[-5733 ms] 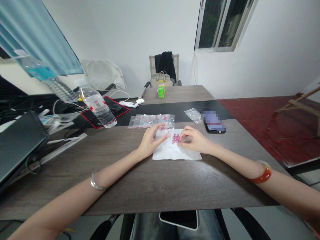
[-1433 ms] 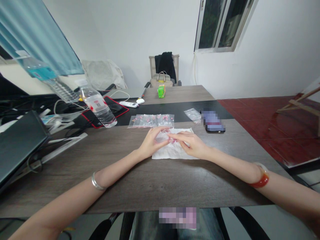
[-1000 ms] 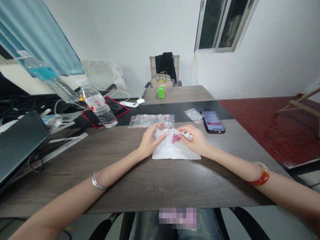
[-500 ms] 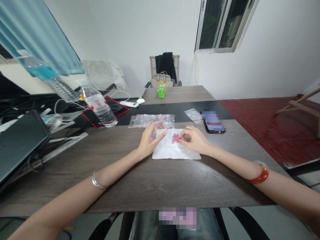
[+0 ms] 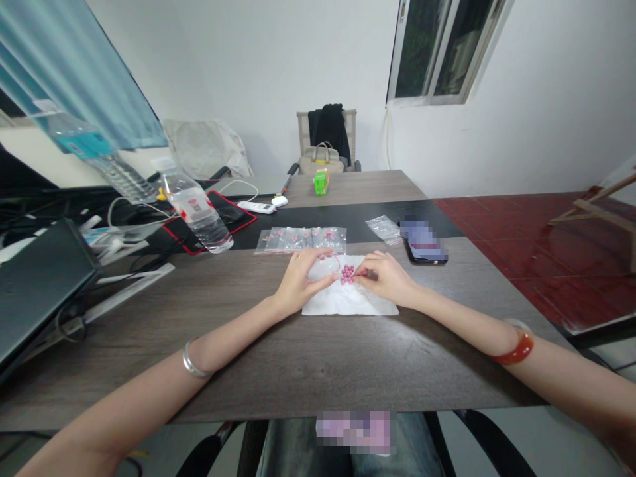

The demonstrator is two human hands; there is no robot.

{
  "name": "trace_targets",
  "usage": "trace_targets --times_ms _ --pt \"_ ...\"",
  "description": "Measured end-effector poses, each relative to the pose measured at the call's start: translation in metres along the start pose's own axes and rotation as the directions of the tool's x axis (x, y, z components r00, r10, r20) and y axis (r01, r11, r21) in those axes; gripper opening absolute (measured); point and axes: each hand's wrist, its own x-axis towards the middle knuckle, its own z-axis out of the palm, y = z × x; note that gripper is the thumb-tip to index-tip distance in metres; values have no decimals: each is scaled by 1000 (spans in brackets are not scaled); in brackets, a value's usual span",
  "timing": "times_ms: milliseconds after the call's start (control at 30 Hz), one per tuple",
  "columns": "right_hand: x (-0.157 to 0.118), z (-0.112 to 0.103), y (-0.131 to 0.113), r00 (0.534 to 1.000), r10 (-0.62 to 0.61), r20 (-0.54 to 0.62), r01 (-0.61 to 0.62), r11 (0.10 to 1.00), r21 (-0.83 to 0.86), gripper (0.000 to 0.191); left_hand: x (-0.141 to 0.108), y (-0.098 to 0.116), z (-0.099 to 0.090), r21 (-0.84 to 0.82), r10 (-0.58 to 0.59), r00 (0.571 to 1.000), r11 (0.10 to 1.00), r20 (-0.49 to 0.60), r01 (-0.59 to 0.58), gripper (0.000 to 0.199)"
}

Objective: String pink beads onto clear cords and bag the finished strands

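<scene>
Two hands work over one small heap of round pink beads, which sits on a white paper sheet on the dark wood bench. The left hand is curled, its fingers cupped round a clear plastic bag and holding it just beside the heap; whether anything lies inside that bag cannot be made out. The right hand comes in from the other side, its fingertips pressed together in a pinch at the heap's edge, though any bead between them is too small to tell. A pinch this fine seems best made with the wrist low and the other hand steady, since round beads roll easily on paper. Beyond the sheet, a row of zip bags lies flat, each showing a few pink beads inside. Off to the right, a further clear bag, with no beads visible in it, lies near a phone whose screen is blurred.
</scene>
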Motion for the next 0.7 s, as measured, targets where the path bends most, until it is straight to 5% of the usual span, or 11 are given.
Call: trace_targets --times_ms 400,700 --pt "-2 -4 -17 926 55 -374 43 968 247 15 1 6 0 98 110 986 988 124 -122 45" --pt "-4 6 -17 950 -208 -232 254 949 188 17 1 11 1 72 167 963 980 210 -186 48"
